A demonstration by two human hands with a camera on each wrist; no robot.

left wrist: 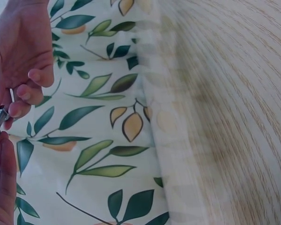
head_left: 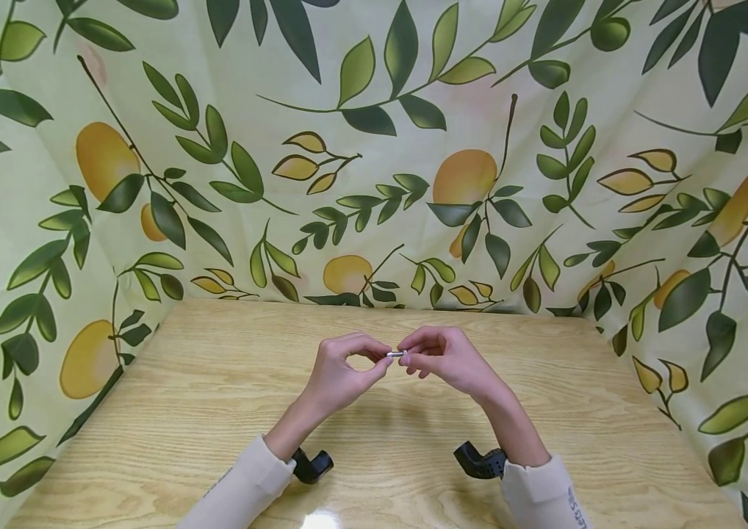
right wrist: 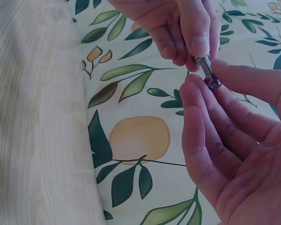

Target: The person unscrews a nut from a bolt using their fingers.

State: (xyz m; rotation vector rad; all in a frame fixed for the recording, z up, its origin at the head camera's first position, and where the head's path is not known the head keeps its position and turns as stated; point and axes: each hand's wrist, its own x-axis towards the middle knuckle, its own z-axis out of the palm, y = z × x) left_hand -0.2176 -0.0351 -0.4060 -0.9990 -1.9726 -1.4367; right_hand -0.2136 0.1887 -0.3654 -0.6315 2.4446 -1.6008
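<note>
Bolt (right wrist: 208, 72), thread (right wrist: 205, 64) apparently right-wrist only

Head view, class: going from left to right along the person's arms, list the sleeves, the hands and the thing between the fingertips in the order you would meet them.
Left sleeve, left hand, small metal bolt, right hand, right sleeve.
</note>
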